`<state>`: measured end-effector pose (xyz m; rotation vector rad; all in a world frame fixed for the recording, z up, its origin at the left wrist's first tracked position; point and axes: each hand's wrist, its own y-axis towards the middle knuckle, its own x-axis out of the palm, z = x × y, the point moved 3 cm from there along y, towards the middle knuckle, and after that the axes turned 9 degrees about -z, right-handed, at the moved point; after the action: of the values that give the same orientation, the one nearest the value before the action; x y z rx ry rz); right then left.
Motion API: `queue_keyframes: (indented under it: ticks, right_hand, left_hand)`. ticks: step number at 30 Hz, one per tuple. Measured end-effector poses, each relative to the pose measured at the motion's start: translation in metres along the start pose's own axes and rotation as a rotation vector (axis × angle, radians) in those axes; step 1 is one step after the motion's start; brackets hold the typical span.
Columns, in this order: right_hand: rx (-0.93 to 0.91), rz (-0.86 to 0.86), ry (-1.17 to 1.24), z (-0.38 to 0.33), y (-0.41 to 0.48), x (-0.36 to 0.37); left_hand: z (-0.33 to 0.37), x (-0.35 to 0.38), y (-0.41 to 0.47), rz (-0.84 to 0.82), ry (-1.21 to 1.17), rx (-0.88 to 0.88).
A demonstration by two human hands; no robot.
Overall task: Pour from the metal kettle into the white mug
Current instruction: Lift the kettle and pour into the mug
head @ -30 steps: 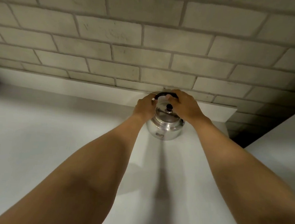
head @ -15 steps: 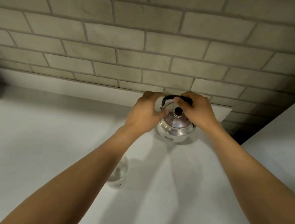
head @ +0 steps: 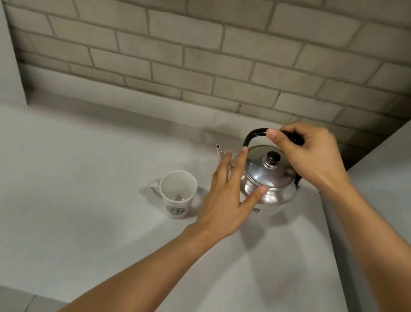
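The metal kettle (head: 270,183) stands on the white counter (head: 73,194), lid on, thin spout pointing left and away. My right hand (head: 305,156) is closed around its black handle from above. My left hand (head: 231,194) lies flat against the kettle's left side with fingers spread, thumb on the shiny body. The white mug (head: 178,193) stands upright just left of my left hand, handle to the left, a green logo on its front. It looks nearly empty inside.
A grey brick wall (head: 207,57) rises behind the counter above a low white ledge. A raised white surface (head: 398,195) borders the counter on the right, close to the kettle. A white panel (head: 1,53) stands at the far left.
The view has dropped and come closer, so the mug now shows beside the kettle. My left hand has slid from the kettle's top down to its side with the fingers spread. My right hand stays on the handle.
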<state>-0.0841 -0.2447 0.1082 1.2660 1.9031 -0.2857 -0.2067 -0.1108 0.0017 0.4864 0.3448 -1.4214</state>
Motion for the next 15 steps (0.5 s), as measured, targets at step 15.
queue_keyframes:
  ticks: [15]
  right_hand:
    - [0.020,-0.041,-0.056,-0.025,-0.045,0.011]
  left_hand:
    - [-0.016,0.019,-0.044,-0.007,-0.183,-0.017]
